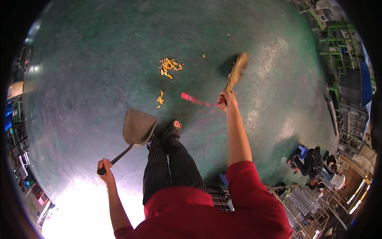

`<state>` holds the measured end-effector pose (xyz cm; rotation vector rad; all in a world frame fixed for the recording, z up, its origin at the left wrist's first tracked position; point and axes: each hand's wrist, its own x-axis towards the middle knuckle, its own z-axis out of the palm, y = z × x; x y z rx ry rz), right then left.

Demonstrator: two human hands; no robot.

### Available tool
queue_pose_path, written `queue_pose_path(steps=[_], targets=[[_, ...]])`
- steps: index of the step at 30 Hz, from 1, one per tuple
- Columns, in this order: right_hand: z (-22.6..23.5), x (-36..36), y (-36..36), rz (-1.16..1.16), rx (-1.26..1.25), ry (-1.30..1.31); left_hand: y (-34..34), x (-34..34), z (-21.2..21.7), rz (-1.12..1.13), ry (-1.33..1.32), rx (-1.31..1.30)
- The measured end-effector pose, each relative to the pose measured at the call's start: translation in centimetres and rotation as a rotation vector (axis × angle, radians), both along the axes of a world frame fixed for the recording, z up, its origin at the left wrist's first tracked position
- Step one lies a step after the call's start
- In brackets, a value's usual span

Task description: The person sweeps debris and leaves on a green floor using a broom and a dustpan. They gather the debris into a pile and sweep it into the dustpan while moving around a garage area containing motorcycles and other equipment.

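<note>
My left hand (105,171) is closed round the end of a dustpan's dark handle. The wide grey-brown pan of the dustpan (138,126) hangs left of my feet, tilted, with nothing visible on it. On my right, my right hand (227,100) grips a short straw-coloured hand broom (238,71), its bristles pointing away from me and slightly blurred. From that grip a red strap (197,99) swings out to the left. Ahead on the floor lies a loose pile of yellow-orange leaf-like scraps (170,67). A smaller cluster of scraps (160,98) sits nearer to me.
The worn green floor (99,75) has cracks and a bright glare at lower left. Green metal frames (338,44) line the far right. Two people (312,163) are low down at the right, near a rack of clear items (304,201). Shelves and clutter edge the left.
</note>
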<state>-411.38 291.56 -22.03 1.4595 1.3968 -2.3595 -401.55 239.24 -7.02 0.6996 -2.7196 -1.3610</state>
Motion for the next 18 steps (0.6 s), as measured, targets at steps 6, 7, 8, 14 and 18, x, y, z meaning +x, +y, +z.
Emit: queue_pose_path(steps=[6,7,8,14,18], targets=[[-4.4,-9.9,1.8,0.245,0.177,-0.182,0.5,-0.4,-0.2,0.015,0.017,0.049],[-4.6,-10.7,2.6,0.318,0.232,-0.226,0.5,-0.4,-0.1,0.019,0.009,0.034],[-4.3,-11.1,3.2,0.393,0.283,-0.276,0.6,-0.2,0.1,0.024,-0.004,0.016],[-0.8,-4.4,3.2,1.076,0.736,-0.59,0.8,-0.2,-0.4,0.003,-0.03,0.041],[2.9,5.8,0.5,1.21,0.675,-0.602,0.8,-1.2,-0.5,-0.032,-0.006,0.059]])
